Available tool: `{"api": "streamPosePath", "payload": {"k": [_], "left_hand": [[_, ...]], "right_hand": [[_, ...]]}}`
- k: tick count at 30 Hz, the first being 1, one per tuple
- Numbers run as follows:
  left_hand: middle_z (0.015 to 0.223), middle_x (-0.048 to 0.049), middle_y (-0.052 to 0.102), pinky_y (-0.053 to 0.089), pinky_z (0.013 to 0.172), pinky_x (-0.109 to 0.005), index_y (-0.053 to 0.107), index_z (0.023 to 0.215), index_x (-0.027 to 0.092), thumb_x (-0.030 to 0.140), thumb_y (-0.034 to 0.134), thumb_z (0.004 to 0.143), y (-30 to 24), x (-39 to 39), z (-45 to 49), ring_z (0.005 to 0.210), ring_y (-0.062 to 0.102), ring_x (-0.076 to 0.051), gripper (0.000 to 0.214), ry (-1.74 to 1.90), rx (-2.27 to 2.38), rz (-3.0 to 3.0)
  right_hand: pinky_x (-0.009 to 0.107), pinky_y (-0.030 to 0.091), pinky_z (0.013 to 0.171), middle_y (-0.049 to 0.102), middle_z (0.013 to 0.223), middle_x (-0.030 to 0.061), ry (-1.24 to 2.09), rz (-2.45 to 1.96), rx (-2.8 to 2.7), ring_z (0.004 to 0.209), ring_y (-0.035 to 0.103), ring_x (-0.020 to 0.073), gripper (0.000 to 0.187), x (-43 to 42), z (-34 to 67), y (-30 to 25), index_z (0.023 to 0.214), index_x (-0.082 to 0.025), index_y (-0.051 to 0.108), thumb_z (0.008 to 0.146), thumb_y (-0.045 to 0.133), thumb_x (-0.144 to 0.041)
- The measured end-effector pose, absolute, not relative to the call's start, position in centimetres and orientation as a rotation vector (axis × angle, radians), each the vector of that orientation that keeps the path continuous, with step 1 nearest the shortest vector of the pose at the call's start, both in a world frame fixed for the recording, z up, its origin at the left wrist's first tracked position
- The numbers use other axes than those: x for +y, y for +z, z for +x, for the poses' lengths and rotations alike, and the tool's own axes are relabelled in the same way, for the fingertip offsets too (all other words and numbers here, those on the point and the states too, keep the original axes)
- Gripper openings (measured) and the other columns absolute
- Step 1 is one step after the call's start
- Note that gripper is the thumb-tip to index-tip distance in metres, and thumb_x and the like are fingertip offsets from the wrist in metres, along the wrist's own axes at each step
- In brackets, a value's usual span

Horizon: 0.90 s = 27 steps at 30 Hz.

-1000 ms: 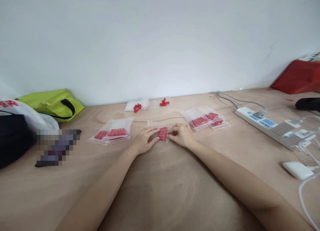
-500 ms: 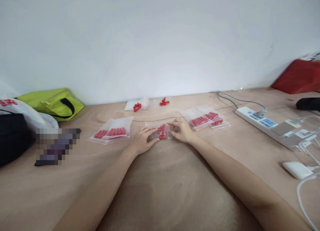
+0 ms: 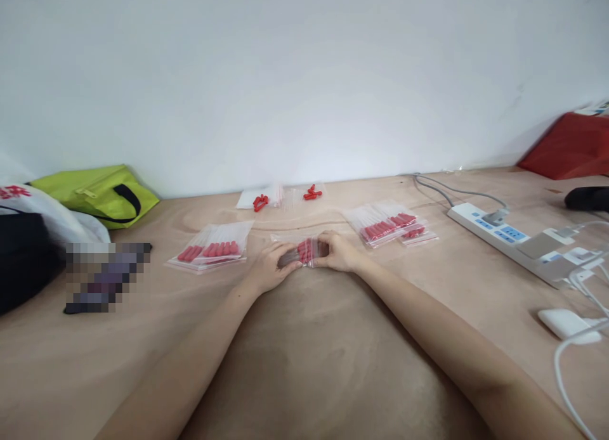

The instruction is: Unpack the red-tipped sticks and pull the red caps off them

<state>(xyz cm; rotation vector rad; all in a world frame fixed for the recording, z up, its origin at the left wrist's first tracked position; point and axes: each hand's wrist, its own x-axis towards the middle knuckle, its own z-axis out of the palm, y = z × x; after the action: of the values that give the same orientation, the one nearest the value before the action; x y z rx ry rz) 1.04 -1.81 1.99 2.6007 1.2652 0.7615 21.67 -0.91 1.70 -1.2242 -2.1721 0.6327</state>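
Note:
Between my two hands is a small clear zip bag [image 3: 306, 252] with several red rod-shaped pieces inside. My left hand [image 3: 275, 265] grips its left side, thumb in front and fingers behind. At the right end, my right hand [image 3: 339, 252] pinches the bag's edge between thumb and curled fingers. To the left lies an overlapping group of clear bags [image 3: 214, 248] with red pieces in a row. A similar group of filled bags [image 3: 385, 227] spreads out on the right. Loose-looking red pieces [image 3: 261, 203] and another small heap of red pieces [image 3: 313, 193] lie farther back.
A white power strip [image 3: 504, 237] with plugged-in chargers and cables runs along the right, near a white adapter [image 3: 568, 324]. At left are a lime-green bag [image 3: 95, 196], a black bag [image 3: 28, 262] and a pixelated dark flat object [image 3: 109, 278]. A red bag [image 3: 566, 145] stands back right.
My right hand has closed in on the bag's right edge, its fingers now curled and pinching. The bag's right end looks more bunched or raised. My left hand stays nearly in place.

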Motion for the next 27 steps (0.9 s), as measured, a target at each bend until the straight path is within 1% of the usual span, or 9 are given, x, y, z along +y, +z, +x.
{"api": "streamPosePath", "payload": {"k": [3, 5, 8, 11, 16, 18, 20, 23, 27], "left_hand": [[0.101, -0.0054, 0.062, 0.046, 0.083, -0.034, 0.056, 0.105, 0.018, 0.040, 0.053, 0.077, 1.9, -1.8, 1.1, 0.094, 0.057, -0.019, 0.035, 0.756, 1.279, 2.570], [0.102, -0.0052, 0.062, 0.046, 0.083, -0.034, 0.055, 0.105, 0.019, 0.040, 0.053, 0.077, 1.9, -1.9, 1.1, 0.094, 0.057, -0.019, 0.036, 0.753, 1.290, 2.553], [0.102, -0.0052, 0.062, 0.047, 0.082, -0.033, 0.055, 0.104, 0.019, 0.042, 0.053, 0.077, 1.9, -1.8, 1.1, 0.093, 0.058, -0.019, 0.036, 0.756, 1.292, 2.541], [0.101, -0.0049, 0.063, 0.047, 0.081, -0.033, 0.056, 0.103, 0.019, 0.042, 0.054, 0.076, 1.9, -1.8, 1.1, 0.092, 0.058, -0.018, 0.035, 0.773, 1.261, 2.531], [0.101, -0.0052, 0.062, 0.047, 0.082, -0.033, 0.056, 0.102, 0.019, 0.040, 0.054, 0.077, 1.8, -1.8, 1.1, 0.092, 0.058, -0.018, 0.034, 0.787, 1.262, 2.520], [0.101, -0.0055, 0.062, 0.047, 0.082, -0.034, 0.056, 0.102, 0.018, 0.041, 0.054, 0.077, 1.7, -1.8, 1.1, 0.093, 0.058, -0.018, 0.034, 0.784, 1.265, 2.523], [0.102, -0.0056, 0.062, 0.047, 0.083, -0.034, 0.056, 0.102, 0.018, 0.041, 0.052, 0.077, 1.6, -1.7, 1.0, 0.094, 0.058, -0.018, 0.034, 0.781, 1.264, 2.521], [0.103, -0.0059, 0.062, 0.046, 0.084, -0.034, 0.057, 0.102, 0.018, 0.043, 0.050, 0.078, 1.3, -1.6, 0.9, 0.096, 0.057, -0.019, 0.035, 0.782, 1.260, 2.517], [0.103, -0.0061, 0.062, 0.047, 0.083, -0.033, 0.057, 0.102, 0.018, 0.046, 0.049, 0.079, 0.9, -1.3, 0.7, 0.095, 0.057, -0.019, 0.037, 0.771, 1.271, 2.525]], "right_hand": [[0.025, 0.037, 0.066, 0.057, 0.079, 0.0032, 0.565, -1.265, -2.157, 0.072, 0.049, 0.0133, 0.036, -1.0, 21.3, 1.7, 0.088, -0.013, 0.061, 0.060, 0.071, -0.033], [0.023, 0.037, 0.061, 0.057, 0.075, 0.0017, 0.601, -1.281, -2.122, 0.066, 0.048, 0.0115, 0.033, -1.1, 21.2, 1.7, 0.083, -0.012, 0.059, 0.059, 0.071, -0.031], [0.021, 0.035, 0.056, 0.056, 0.071, -0.0011, 0.743, -1.278, -2.075, 0.061, 0.046, 0.0091, 0.031, -1.0, 21.2, 1.5, 0.082, -0.013, 0.057, 0.058, 0.071, -0.027], [0.021, 0.035, 0.058, 0.055, 0.070, -0.0018, 0.773, -1.256, -2.061, 0.062, 0.046, 0.0091, 0.026, -1.0, 21.3, 1.4, 0.077, -0.014, 0.058, 0.058, 0.071, -0.027], [0.021, 0.038, 0.060, 0.057, 0.073, -0.0020, 0.889, -1.115, -1.997, 0.063, 0.048, 0.0090, 0.026, -0.8, 21.2, 0.9, 0.087, -0.015, 0.058, 0.066, 0.065, -0.029], [0.021, 0.038, 0.059, 0.056, 0.070, -0.0024, 0.909, -1.037, -1.993, 0.062, 0.048, 0.0085, 0.020, -0.8, 21.1, 0.9, 0.083, -0.016, 0.058, 0.069, 0.061, -0.029], [0.021, 0.037, 0.055, 0.053, 0.064, -0.0034, 0.959, -1.019, -1.942, 0.057, 0.046, 0.0077, 0.015, -0.8, 21.2, 0.9, 0.078, -0.015, 0.058, 0.070, 0.059, -0.028], [0.020, 0.038, 0.049, 0.050, 0.059, -0.0054, 1.098, -1.086, -1.771, 0.051, 0.045, 0.0066, 0.017, -0.7, 21.7, 1.2, 0.077, -0.016, 0.055, 0.067, 0.061, -0.027], [0.020, 0.042, 0.048, 0.052, 0.057, -0.0056, 1.280, -1.209, -1.514, 0.049, 0.049, 0.0064, 0.020, -0.6, 22.9, 1.9, 0.073, -0.016, 0.052, 0.059, 0.066, -0.022]]}}
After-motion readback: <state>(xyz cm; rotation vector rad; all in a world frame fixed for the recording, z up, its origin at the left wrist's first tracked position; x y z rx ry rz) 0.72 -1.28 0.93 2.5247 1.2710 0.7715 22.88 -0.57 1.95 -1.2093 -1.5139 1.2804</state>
